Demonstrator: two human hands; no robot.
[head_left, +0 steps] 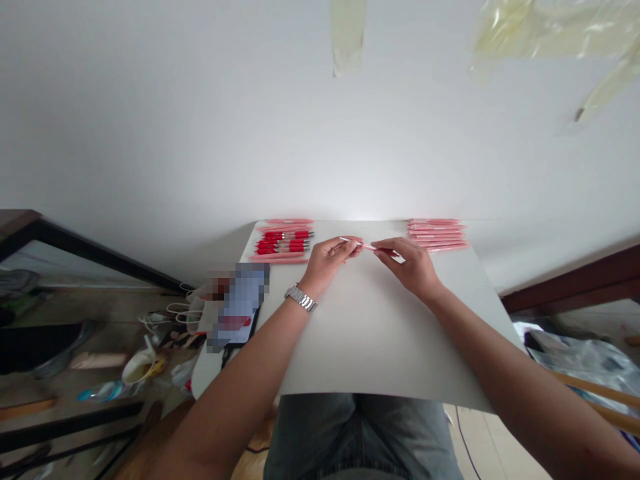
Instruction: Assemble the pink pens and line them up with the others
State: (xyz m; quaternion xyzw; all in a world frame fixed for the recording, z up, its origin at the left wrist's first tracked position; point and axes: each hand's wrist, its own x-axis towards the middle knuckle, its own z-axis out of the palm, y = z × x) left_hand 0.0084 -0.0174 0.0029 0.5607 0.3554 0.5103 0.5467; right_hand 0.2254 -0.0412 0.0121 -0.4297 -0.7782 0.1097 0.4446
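My left hand [331,255] is closed, thumb against fingers, on a slim red-and-white pen [367,247] held over the table. A thin pale end pokes out above its fingers. From the other side, my right hand [409,265] pinches the pen's right-hand part, where a bit of red shows below the fingers. Fingers cover most of the pen, so whether it is one piece or separate parts I cannot tell. Left of my hands lie several red pens [286,245] with clear and dark parts. Several slender pink pieces [435,233] are stacked in a row beyond my right hand.
The white table [380,333] meets a white wall [320,147]. More pink pieces [285,258] border the red pens. A phone-like device [243,307], partly pixelated, rests at the table's left edge. Cables, a cup [139,367] and a bottle [103,391] clutter the floor at left.
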